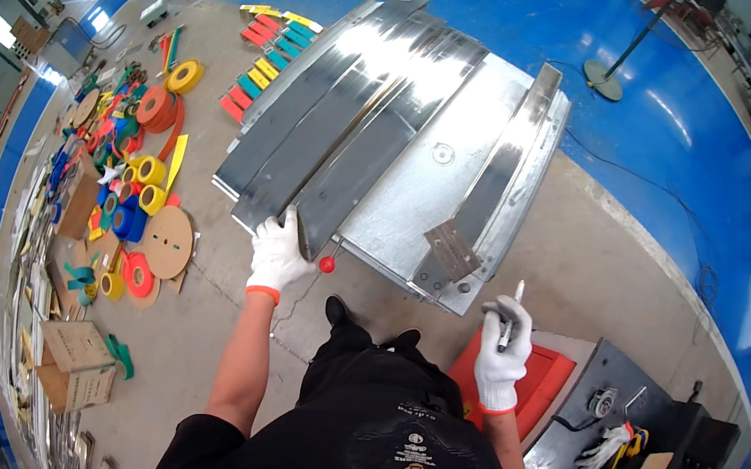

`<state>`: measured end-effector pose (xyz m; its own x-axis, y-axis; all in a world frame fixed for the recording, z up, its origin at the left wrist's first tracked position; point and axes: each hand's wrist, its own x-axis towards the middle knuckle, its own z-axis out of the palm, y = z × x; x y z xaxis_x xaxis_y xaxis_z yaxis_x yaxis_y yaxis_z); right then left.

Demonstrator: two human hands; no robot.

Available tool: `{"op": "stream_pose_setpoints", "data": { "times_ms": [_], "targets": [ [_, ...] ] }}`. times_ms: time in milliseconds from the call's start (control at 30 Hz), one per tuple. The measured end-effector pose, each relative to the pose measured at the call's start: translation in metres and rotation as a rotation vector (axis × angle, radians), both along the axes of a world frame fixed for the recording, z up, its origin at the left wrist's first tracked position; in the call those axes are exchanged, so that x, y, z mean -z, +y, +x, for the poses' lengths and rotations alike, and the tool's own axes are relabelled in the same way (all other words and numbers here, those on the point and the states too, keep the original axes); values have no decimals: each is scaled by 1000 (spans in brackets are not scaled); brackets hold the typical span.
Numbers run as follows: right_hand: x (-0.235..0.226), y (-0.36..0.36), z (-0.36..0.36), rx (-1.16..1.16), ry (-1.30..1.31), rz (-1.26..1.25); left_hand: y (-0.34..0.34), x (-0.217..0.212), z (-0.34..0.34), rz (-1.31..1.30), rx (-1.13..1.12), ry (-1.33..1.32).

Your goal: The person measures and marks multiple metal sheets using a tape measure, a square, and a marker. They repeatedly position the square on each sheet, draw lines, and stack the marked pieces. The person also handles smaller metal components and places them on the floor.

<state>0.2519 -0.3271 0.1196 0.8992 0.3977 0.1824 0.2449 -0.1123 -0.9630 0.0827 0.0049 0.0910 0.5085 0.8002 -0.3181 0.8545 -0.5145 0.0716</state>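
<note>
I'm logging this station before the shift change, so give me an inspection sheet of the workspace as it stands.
Surface: bare concrete floor, bordered by glossy blue painted floor.
Job's things: long dark steel strips lying side by side on a grey galvanised sheet-metal panel; a white marker pen.
Clutter: yellow, orange, green and blue tape rolls, brown cardboard discs, cardboard boxes, a red flat box, a small red ball.
Grippers: white-gloved left hand grips a strip's near end; white-gloved right hand holds the pen upright.
Cables: a thin black cable runs across the floors.
Surroundings: a pedestal fan stand, a dark workbench.
</note>
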Motion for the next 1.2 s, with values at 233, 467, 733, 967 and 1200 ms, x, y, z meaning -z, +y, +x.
{"op": "stream_pose_setpoints", "data": {
  "times_ms": [233,467,733,967,1200],
  "targets": [
    [-5,0,-7,32,-18,-19,-39,6,4,54,25,38],
    [4,-9,-11,53,43,17,-62,17,17,105,-20,74],
    [10,-11,-12,19,34,17,-62,27,16,171,31,69],
    [4,-12,-7,18,-3,-5,-86,14,23,36,59,26],
    [6,-26,8,60,40,-6,-137,43,17,-49,51,-103]
  ]
}}
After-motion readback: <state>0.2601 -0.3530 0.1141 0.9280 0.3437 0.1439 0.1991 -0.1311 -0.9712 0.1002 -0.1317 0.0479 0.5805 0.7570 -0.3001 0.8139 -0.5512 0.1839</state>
